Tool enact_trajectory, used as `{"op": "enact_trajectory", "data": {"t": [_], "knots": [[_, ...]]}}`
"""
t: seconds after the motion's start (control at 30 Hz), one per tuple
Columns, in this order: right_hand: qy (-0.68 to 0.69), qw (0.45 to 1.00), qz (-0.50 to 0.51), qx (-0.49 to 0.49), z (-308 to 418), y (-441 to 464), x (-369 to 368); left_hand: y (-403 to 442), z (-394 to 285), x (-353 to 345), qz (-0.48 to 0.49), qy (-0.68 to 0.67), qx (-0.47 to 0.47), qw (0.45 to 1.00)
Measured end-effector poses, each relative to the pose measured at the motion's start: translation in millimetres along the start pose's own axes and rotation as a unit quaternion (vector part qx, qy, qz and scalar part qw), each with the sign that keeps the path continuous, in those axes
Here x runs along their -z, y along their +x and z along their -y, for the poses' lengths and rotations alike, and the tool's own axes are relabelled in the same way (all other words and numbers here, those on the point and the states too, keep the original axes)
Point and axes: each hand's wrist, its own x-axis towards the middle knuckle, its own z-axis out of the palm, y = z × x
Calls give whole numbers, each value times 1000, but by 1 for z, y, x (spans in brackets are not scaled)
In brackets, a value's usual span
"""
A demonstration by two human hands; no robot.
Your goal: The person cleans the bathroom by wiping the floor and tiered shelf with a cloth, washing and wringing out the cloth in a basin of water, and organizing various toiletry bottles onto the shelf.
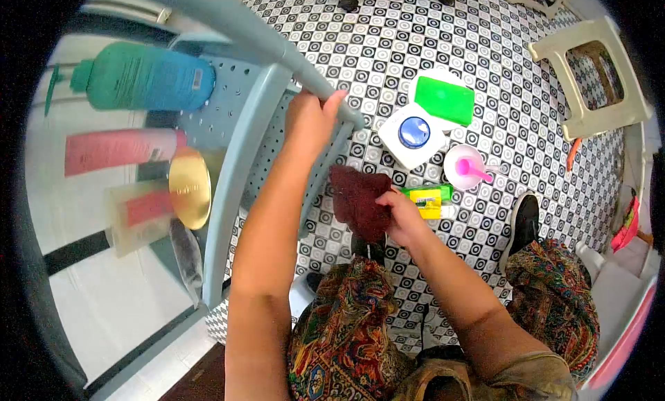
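My left hand (309,120) is wrapped round the post of a grey-blue plastic shelf rack (239,172), its thumb along the post. In my right hand (409,224) is a dark red cloth (361,201), which hangs bunched beside the rack's lower perforated shelf. On the rack's nearer shelf are a green-blue pump bottle (149,77), a pink tube (121,150), a container with a round gold lid (190,188) and a pale pack with a red patch (135,217).
On the black-and-white tiled floor (360,75) lie a green sponge pad (445,101), a white container with a blue cap (414,132), a white bowl with a pink scoop (464,167) and a yellow-green packet (426,201). A cream plastic stool (589,75) is at the right.
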Motion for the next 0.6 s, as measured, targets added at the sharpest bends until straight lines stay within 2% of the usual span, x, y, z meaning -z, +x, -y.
{"op": "enact_trajectory", "data": {"t": [0.07, 0.13, 0.2, 0.27, 0.33, 0.37, 0.4, 0.43, 0.47, 0.5, 0.53, 0.57, 0.6], "knots": [[198, 976, 70, -58, -7, 12, 8, -9, 3, 4, -1, -25, -16, 1000], [189, 979, 59, -48, -12, 13, 9, -25, 2, 10, 9, -64, -52, 997], [284, 947, 136, -66, -10, 10, 9, -69, -4, 19, -26, -102, -64, 992], [262, 954, 131, -62, -5, 5, 3, -115, 5, 23, -30, -112, -87, 989], [229, 959, 159, -59, -3, 0, -1, -162, 26, 14, -18, -217, -6, 976], [216, 960, 164, -61, 2, -5, -7, -179, 31, 9, -32, -221, -7, 975], [176, 969, 164, -64, 6, -13, -18, -195, 34, 6, 4, -359, 115, 926], [129, 976, 165, -64, 10, -19, -27, -205, 35, 2, 35, -491, 225, 841], [112, 976, 173, -74, 9, -23, -34, -212, 36, -1, 16, -498, 223, 838], [78, 977, 177, -86, 6, -30, -44, -221, 35, 1, 58, -636, 235, 733], [40, 978, 183, -92, 5, -33, -52, -225, 34, 0, 100, -756, 226, 606], [30, 975, 174, -135, 1, -32, -58, -227, 31, -2, 83, -763, 214, 604], [17, 973, 180, -145, -2, -36, -66, -232, 25, 1, 117, -799, 214, 549]]}}
